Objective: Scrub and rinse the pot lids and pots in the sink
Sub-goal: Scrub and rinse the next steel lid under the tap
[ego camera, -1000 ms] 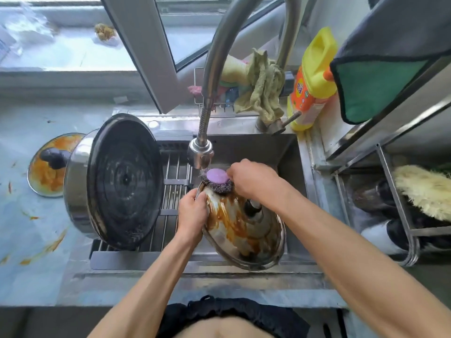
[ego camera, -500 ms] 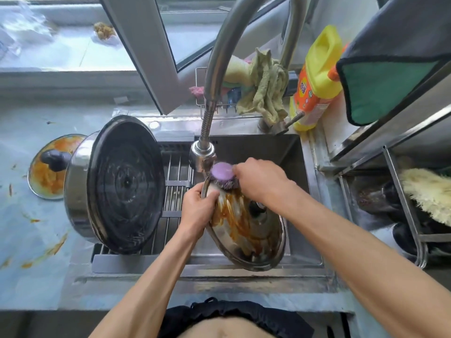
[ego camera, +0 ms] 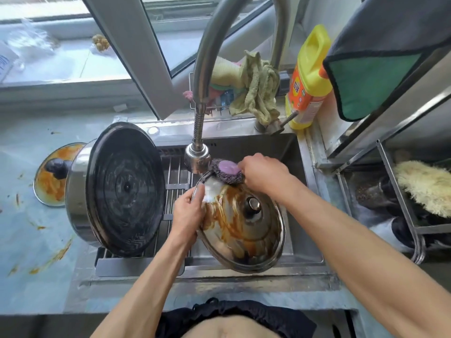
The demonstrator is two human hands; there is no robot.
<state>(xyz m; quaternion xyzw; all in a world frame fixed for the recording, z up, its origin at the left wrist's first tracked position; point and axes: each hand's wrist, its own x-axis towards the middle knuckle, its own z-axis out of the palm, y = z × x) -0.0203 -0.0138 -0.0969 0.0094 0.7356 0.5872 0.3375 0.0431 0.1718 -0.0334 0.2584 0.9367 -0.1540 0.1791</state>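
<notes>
1. At the far left of the frame, a small glass lid smeared with orange sauce, black knob on top [ego camera: 52,175], lies flat on the pale blue counter [ego camera: 29,240], which carries orange streaks; this lid looks untouched so far.
2. Just right of it, a large stainless steel pot with a dark blackened base [ego camera: 117,189] rests tipped on its side on the ribbed metal drain rack [ego camera: 174,176] over the left part of the steel sink [ego camera: 302,181], base facing the camera.
3. Left of centre, the left hand [ego camera: 188,211] grips the left rim of a round stainless steel lid streaked with brown sauce [ego camera: 241,228], fingers curled over the edge, holding it tilted over the basin.
4. Above it, the curved steel faucet's spray head [ego camera: 197,158] sends water onto the lid's upper edge, where white foam shows.
5. Right of the spray head, the right hand [ego camera: 264,172] holds a dark steel-wool scourer with a purple plastic cap [ego camera: 228,170], pressed on the lid's top rim.
6. The step in hand appears to be scrubbing this lid; most of its surface is still brown, so the next move likely calls for working the scourer down toward the knob while the left hand turns the lid under the stream.
7. At upper right stands a yellow detergent bottle with an orange label [ego camera: 307,84].
</notes>
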